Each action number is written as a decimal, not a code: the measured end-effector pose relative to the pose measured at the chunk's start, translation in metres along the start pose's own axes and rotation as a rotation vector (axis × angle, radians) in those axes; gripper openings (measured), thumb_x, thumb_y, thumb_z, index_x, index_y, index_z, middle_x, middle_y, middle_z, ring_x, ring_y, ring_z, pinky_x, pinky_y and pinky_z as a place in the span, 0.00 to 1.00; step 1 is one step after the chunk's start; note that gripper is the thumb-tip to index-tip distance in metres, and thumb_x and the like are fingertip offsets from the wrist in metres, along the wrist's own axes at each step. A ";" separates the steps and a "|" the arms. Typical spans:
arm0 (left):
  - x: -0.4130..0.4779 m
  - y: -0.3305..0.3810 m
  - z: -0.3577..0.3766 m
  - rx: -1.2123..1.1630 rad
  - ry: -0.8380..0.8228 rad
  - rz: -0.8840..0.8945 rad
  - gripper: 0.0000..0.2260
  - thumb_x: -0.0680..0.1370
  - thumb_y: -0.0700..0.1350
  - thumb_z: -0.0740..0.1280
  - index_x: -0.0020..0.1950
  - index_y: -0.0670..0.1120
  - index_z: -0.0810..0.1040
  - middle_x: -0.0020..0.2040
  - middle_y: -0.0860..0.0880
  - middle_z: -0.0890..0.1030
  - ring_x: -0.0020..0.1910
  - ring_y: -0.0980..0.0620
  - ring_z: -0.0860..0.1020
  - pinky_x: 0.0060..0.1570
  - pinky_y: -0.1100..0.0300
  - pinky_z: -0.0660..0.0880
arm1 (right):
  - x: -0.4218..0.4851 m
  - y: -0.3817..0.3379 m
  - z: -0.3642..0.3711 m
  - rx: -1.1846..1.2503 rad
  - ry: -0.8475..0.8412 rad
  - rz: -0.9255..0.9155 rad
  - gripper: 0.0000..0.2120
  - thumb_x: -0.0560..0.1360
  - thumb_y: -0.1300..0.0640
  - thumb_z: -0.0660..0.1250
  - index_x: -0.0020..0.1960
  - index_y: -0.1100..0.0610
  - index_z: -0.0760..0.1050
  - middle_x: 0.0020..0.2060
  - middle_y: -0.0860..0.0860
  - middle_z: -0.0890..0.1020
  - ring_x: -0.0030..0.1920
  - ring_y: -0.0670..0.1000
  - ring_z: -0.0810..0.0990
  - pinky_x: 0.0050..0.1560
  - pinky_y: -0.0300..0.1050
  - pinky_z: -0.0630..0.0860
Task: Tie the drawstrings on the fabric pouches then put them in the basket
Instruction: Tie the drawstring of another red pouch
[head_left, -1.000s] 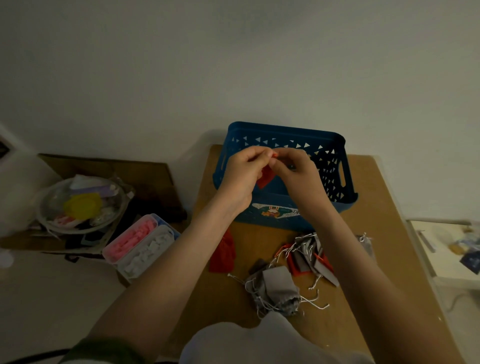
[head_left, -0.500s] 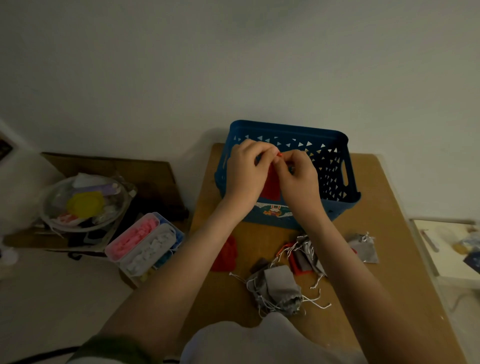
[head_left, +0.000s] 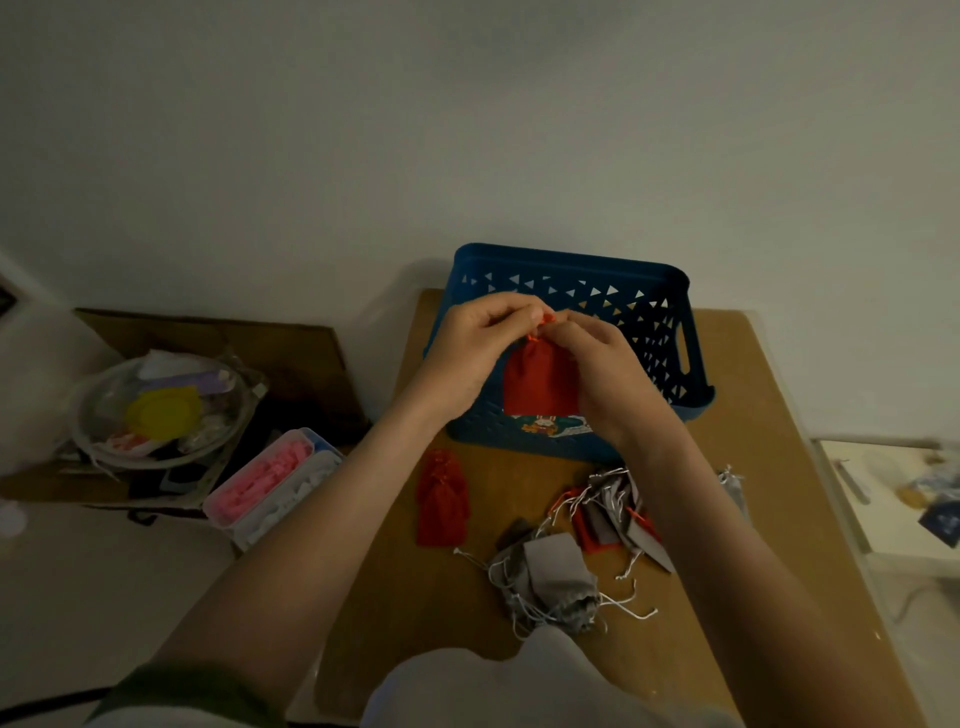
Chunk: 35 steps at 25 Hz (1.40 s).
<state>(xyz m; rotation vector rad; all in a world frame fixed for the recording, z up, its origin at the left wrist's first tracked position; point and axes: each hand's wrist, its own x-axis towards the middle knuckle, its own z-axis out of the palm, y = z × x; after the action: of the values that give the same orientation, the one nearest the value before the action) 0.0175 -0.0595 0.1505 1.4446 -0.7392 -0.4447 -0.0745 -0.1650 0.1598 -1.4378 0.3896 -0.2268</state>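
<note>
The left hand (head_left: 475, 353) and right hand (head_left: 610, 376) meet fingertip to fingertip. Each has its fingers curled and pinches the orange drawstring (head_left: 545, 320) at the neck of a red pouch (head_left: 540, 382). The pouch hangs between the palms, held in the air in front of the blue basket (head_left: 571, 261), which stands at 12 o'clock on the brown table (head_left: 748, 447).

At 7 o'clock from the hands, a small stack of red pouches (head_left: 441, 499) lies flat on the table. At 6 o'clock is a heap of grey pouches (head_left: 553, 577) trailing white strings. At 5 o'clock, mixed grey and red pouches (head_left: 605, 512) lie partly under the right forearm.

Off the table at 8 o'clock stands a box of pink and white pieces (head_left: 270, 480). Beyond it at 9 o'clock is a clear bowl (head_left: 85, 415) with a yellow lid inside.
</note>
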 end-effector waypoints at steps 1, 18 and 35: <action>-0.001 0.000 0.000 -0.087 -0.030 -0.041 0.09 0.79 0.37 0.62 0.47 0.45 0.82 0.42 0.53 0.83 0.45 0.57 0.80 0.47 0.64 0.75 | -0.001 -0.002 -0.003 0.103 -0.083 0.034 0.07 0.79 0.58 0.60 0.45 0.58 0.75 0.36 0.49 0.77 0.37 0.47 0.77 0.40 0.43 0.76; 0.003 0.020 -0.029 0.638 -0.206 -0.053 0.02 0.76 0.44 0.70 0.43 0.48 0.81 0.39 0.57 0.81 0.41 0.62 0.79 0.44 0.69 0.76 | 0.015 0.007 -0.013 -0.262 -0.184 0.041 0.06 0.78 0.60 0.64 0.44 0.58 0.77 0.39 0.52 0.80 0.42 0.49 0.77 0.47 0.44 0.74; 0.009 -0.001 0.000 1.182 -0.163 0.073 0.05 0.78 0.38 0.61 0.51 0.41 0.75 0.44 0.45 0.78 0.46 0.48 0.75 0.43 0.56 0.70 | 0.027 0.021 -0.006 -0.908 0.072 -0.187 0.04 0.77 0.61 0.64 0.43 0.57 0.74 0.45 0.53 0.75 0.45 0.49 0.73 0.41 0.36 0.66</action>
<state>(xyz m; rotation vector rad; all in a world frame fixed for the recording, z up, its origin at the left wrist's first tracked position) 0.0235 -0.0659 0.1514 2.4732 -1.2840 -0.0191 -0.0539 -0.1782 0.1353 -2.3696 0.4391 -0.2663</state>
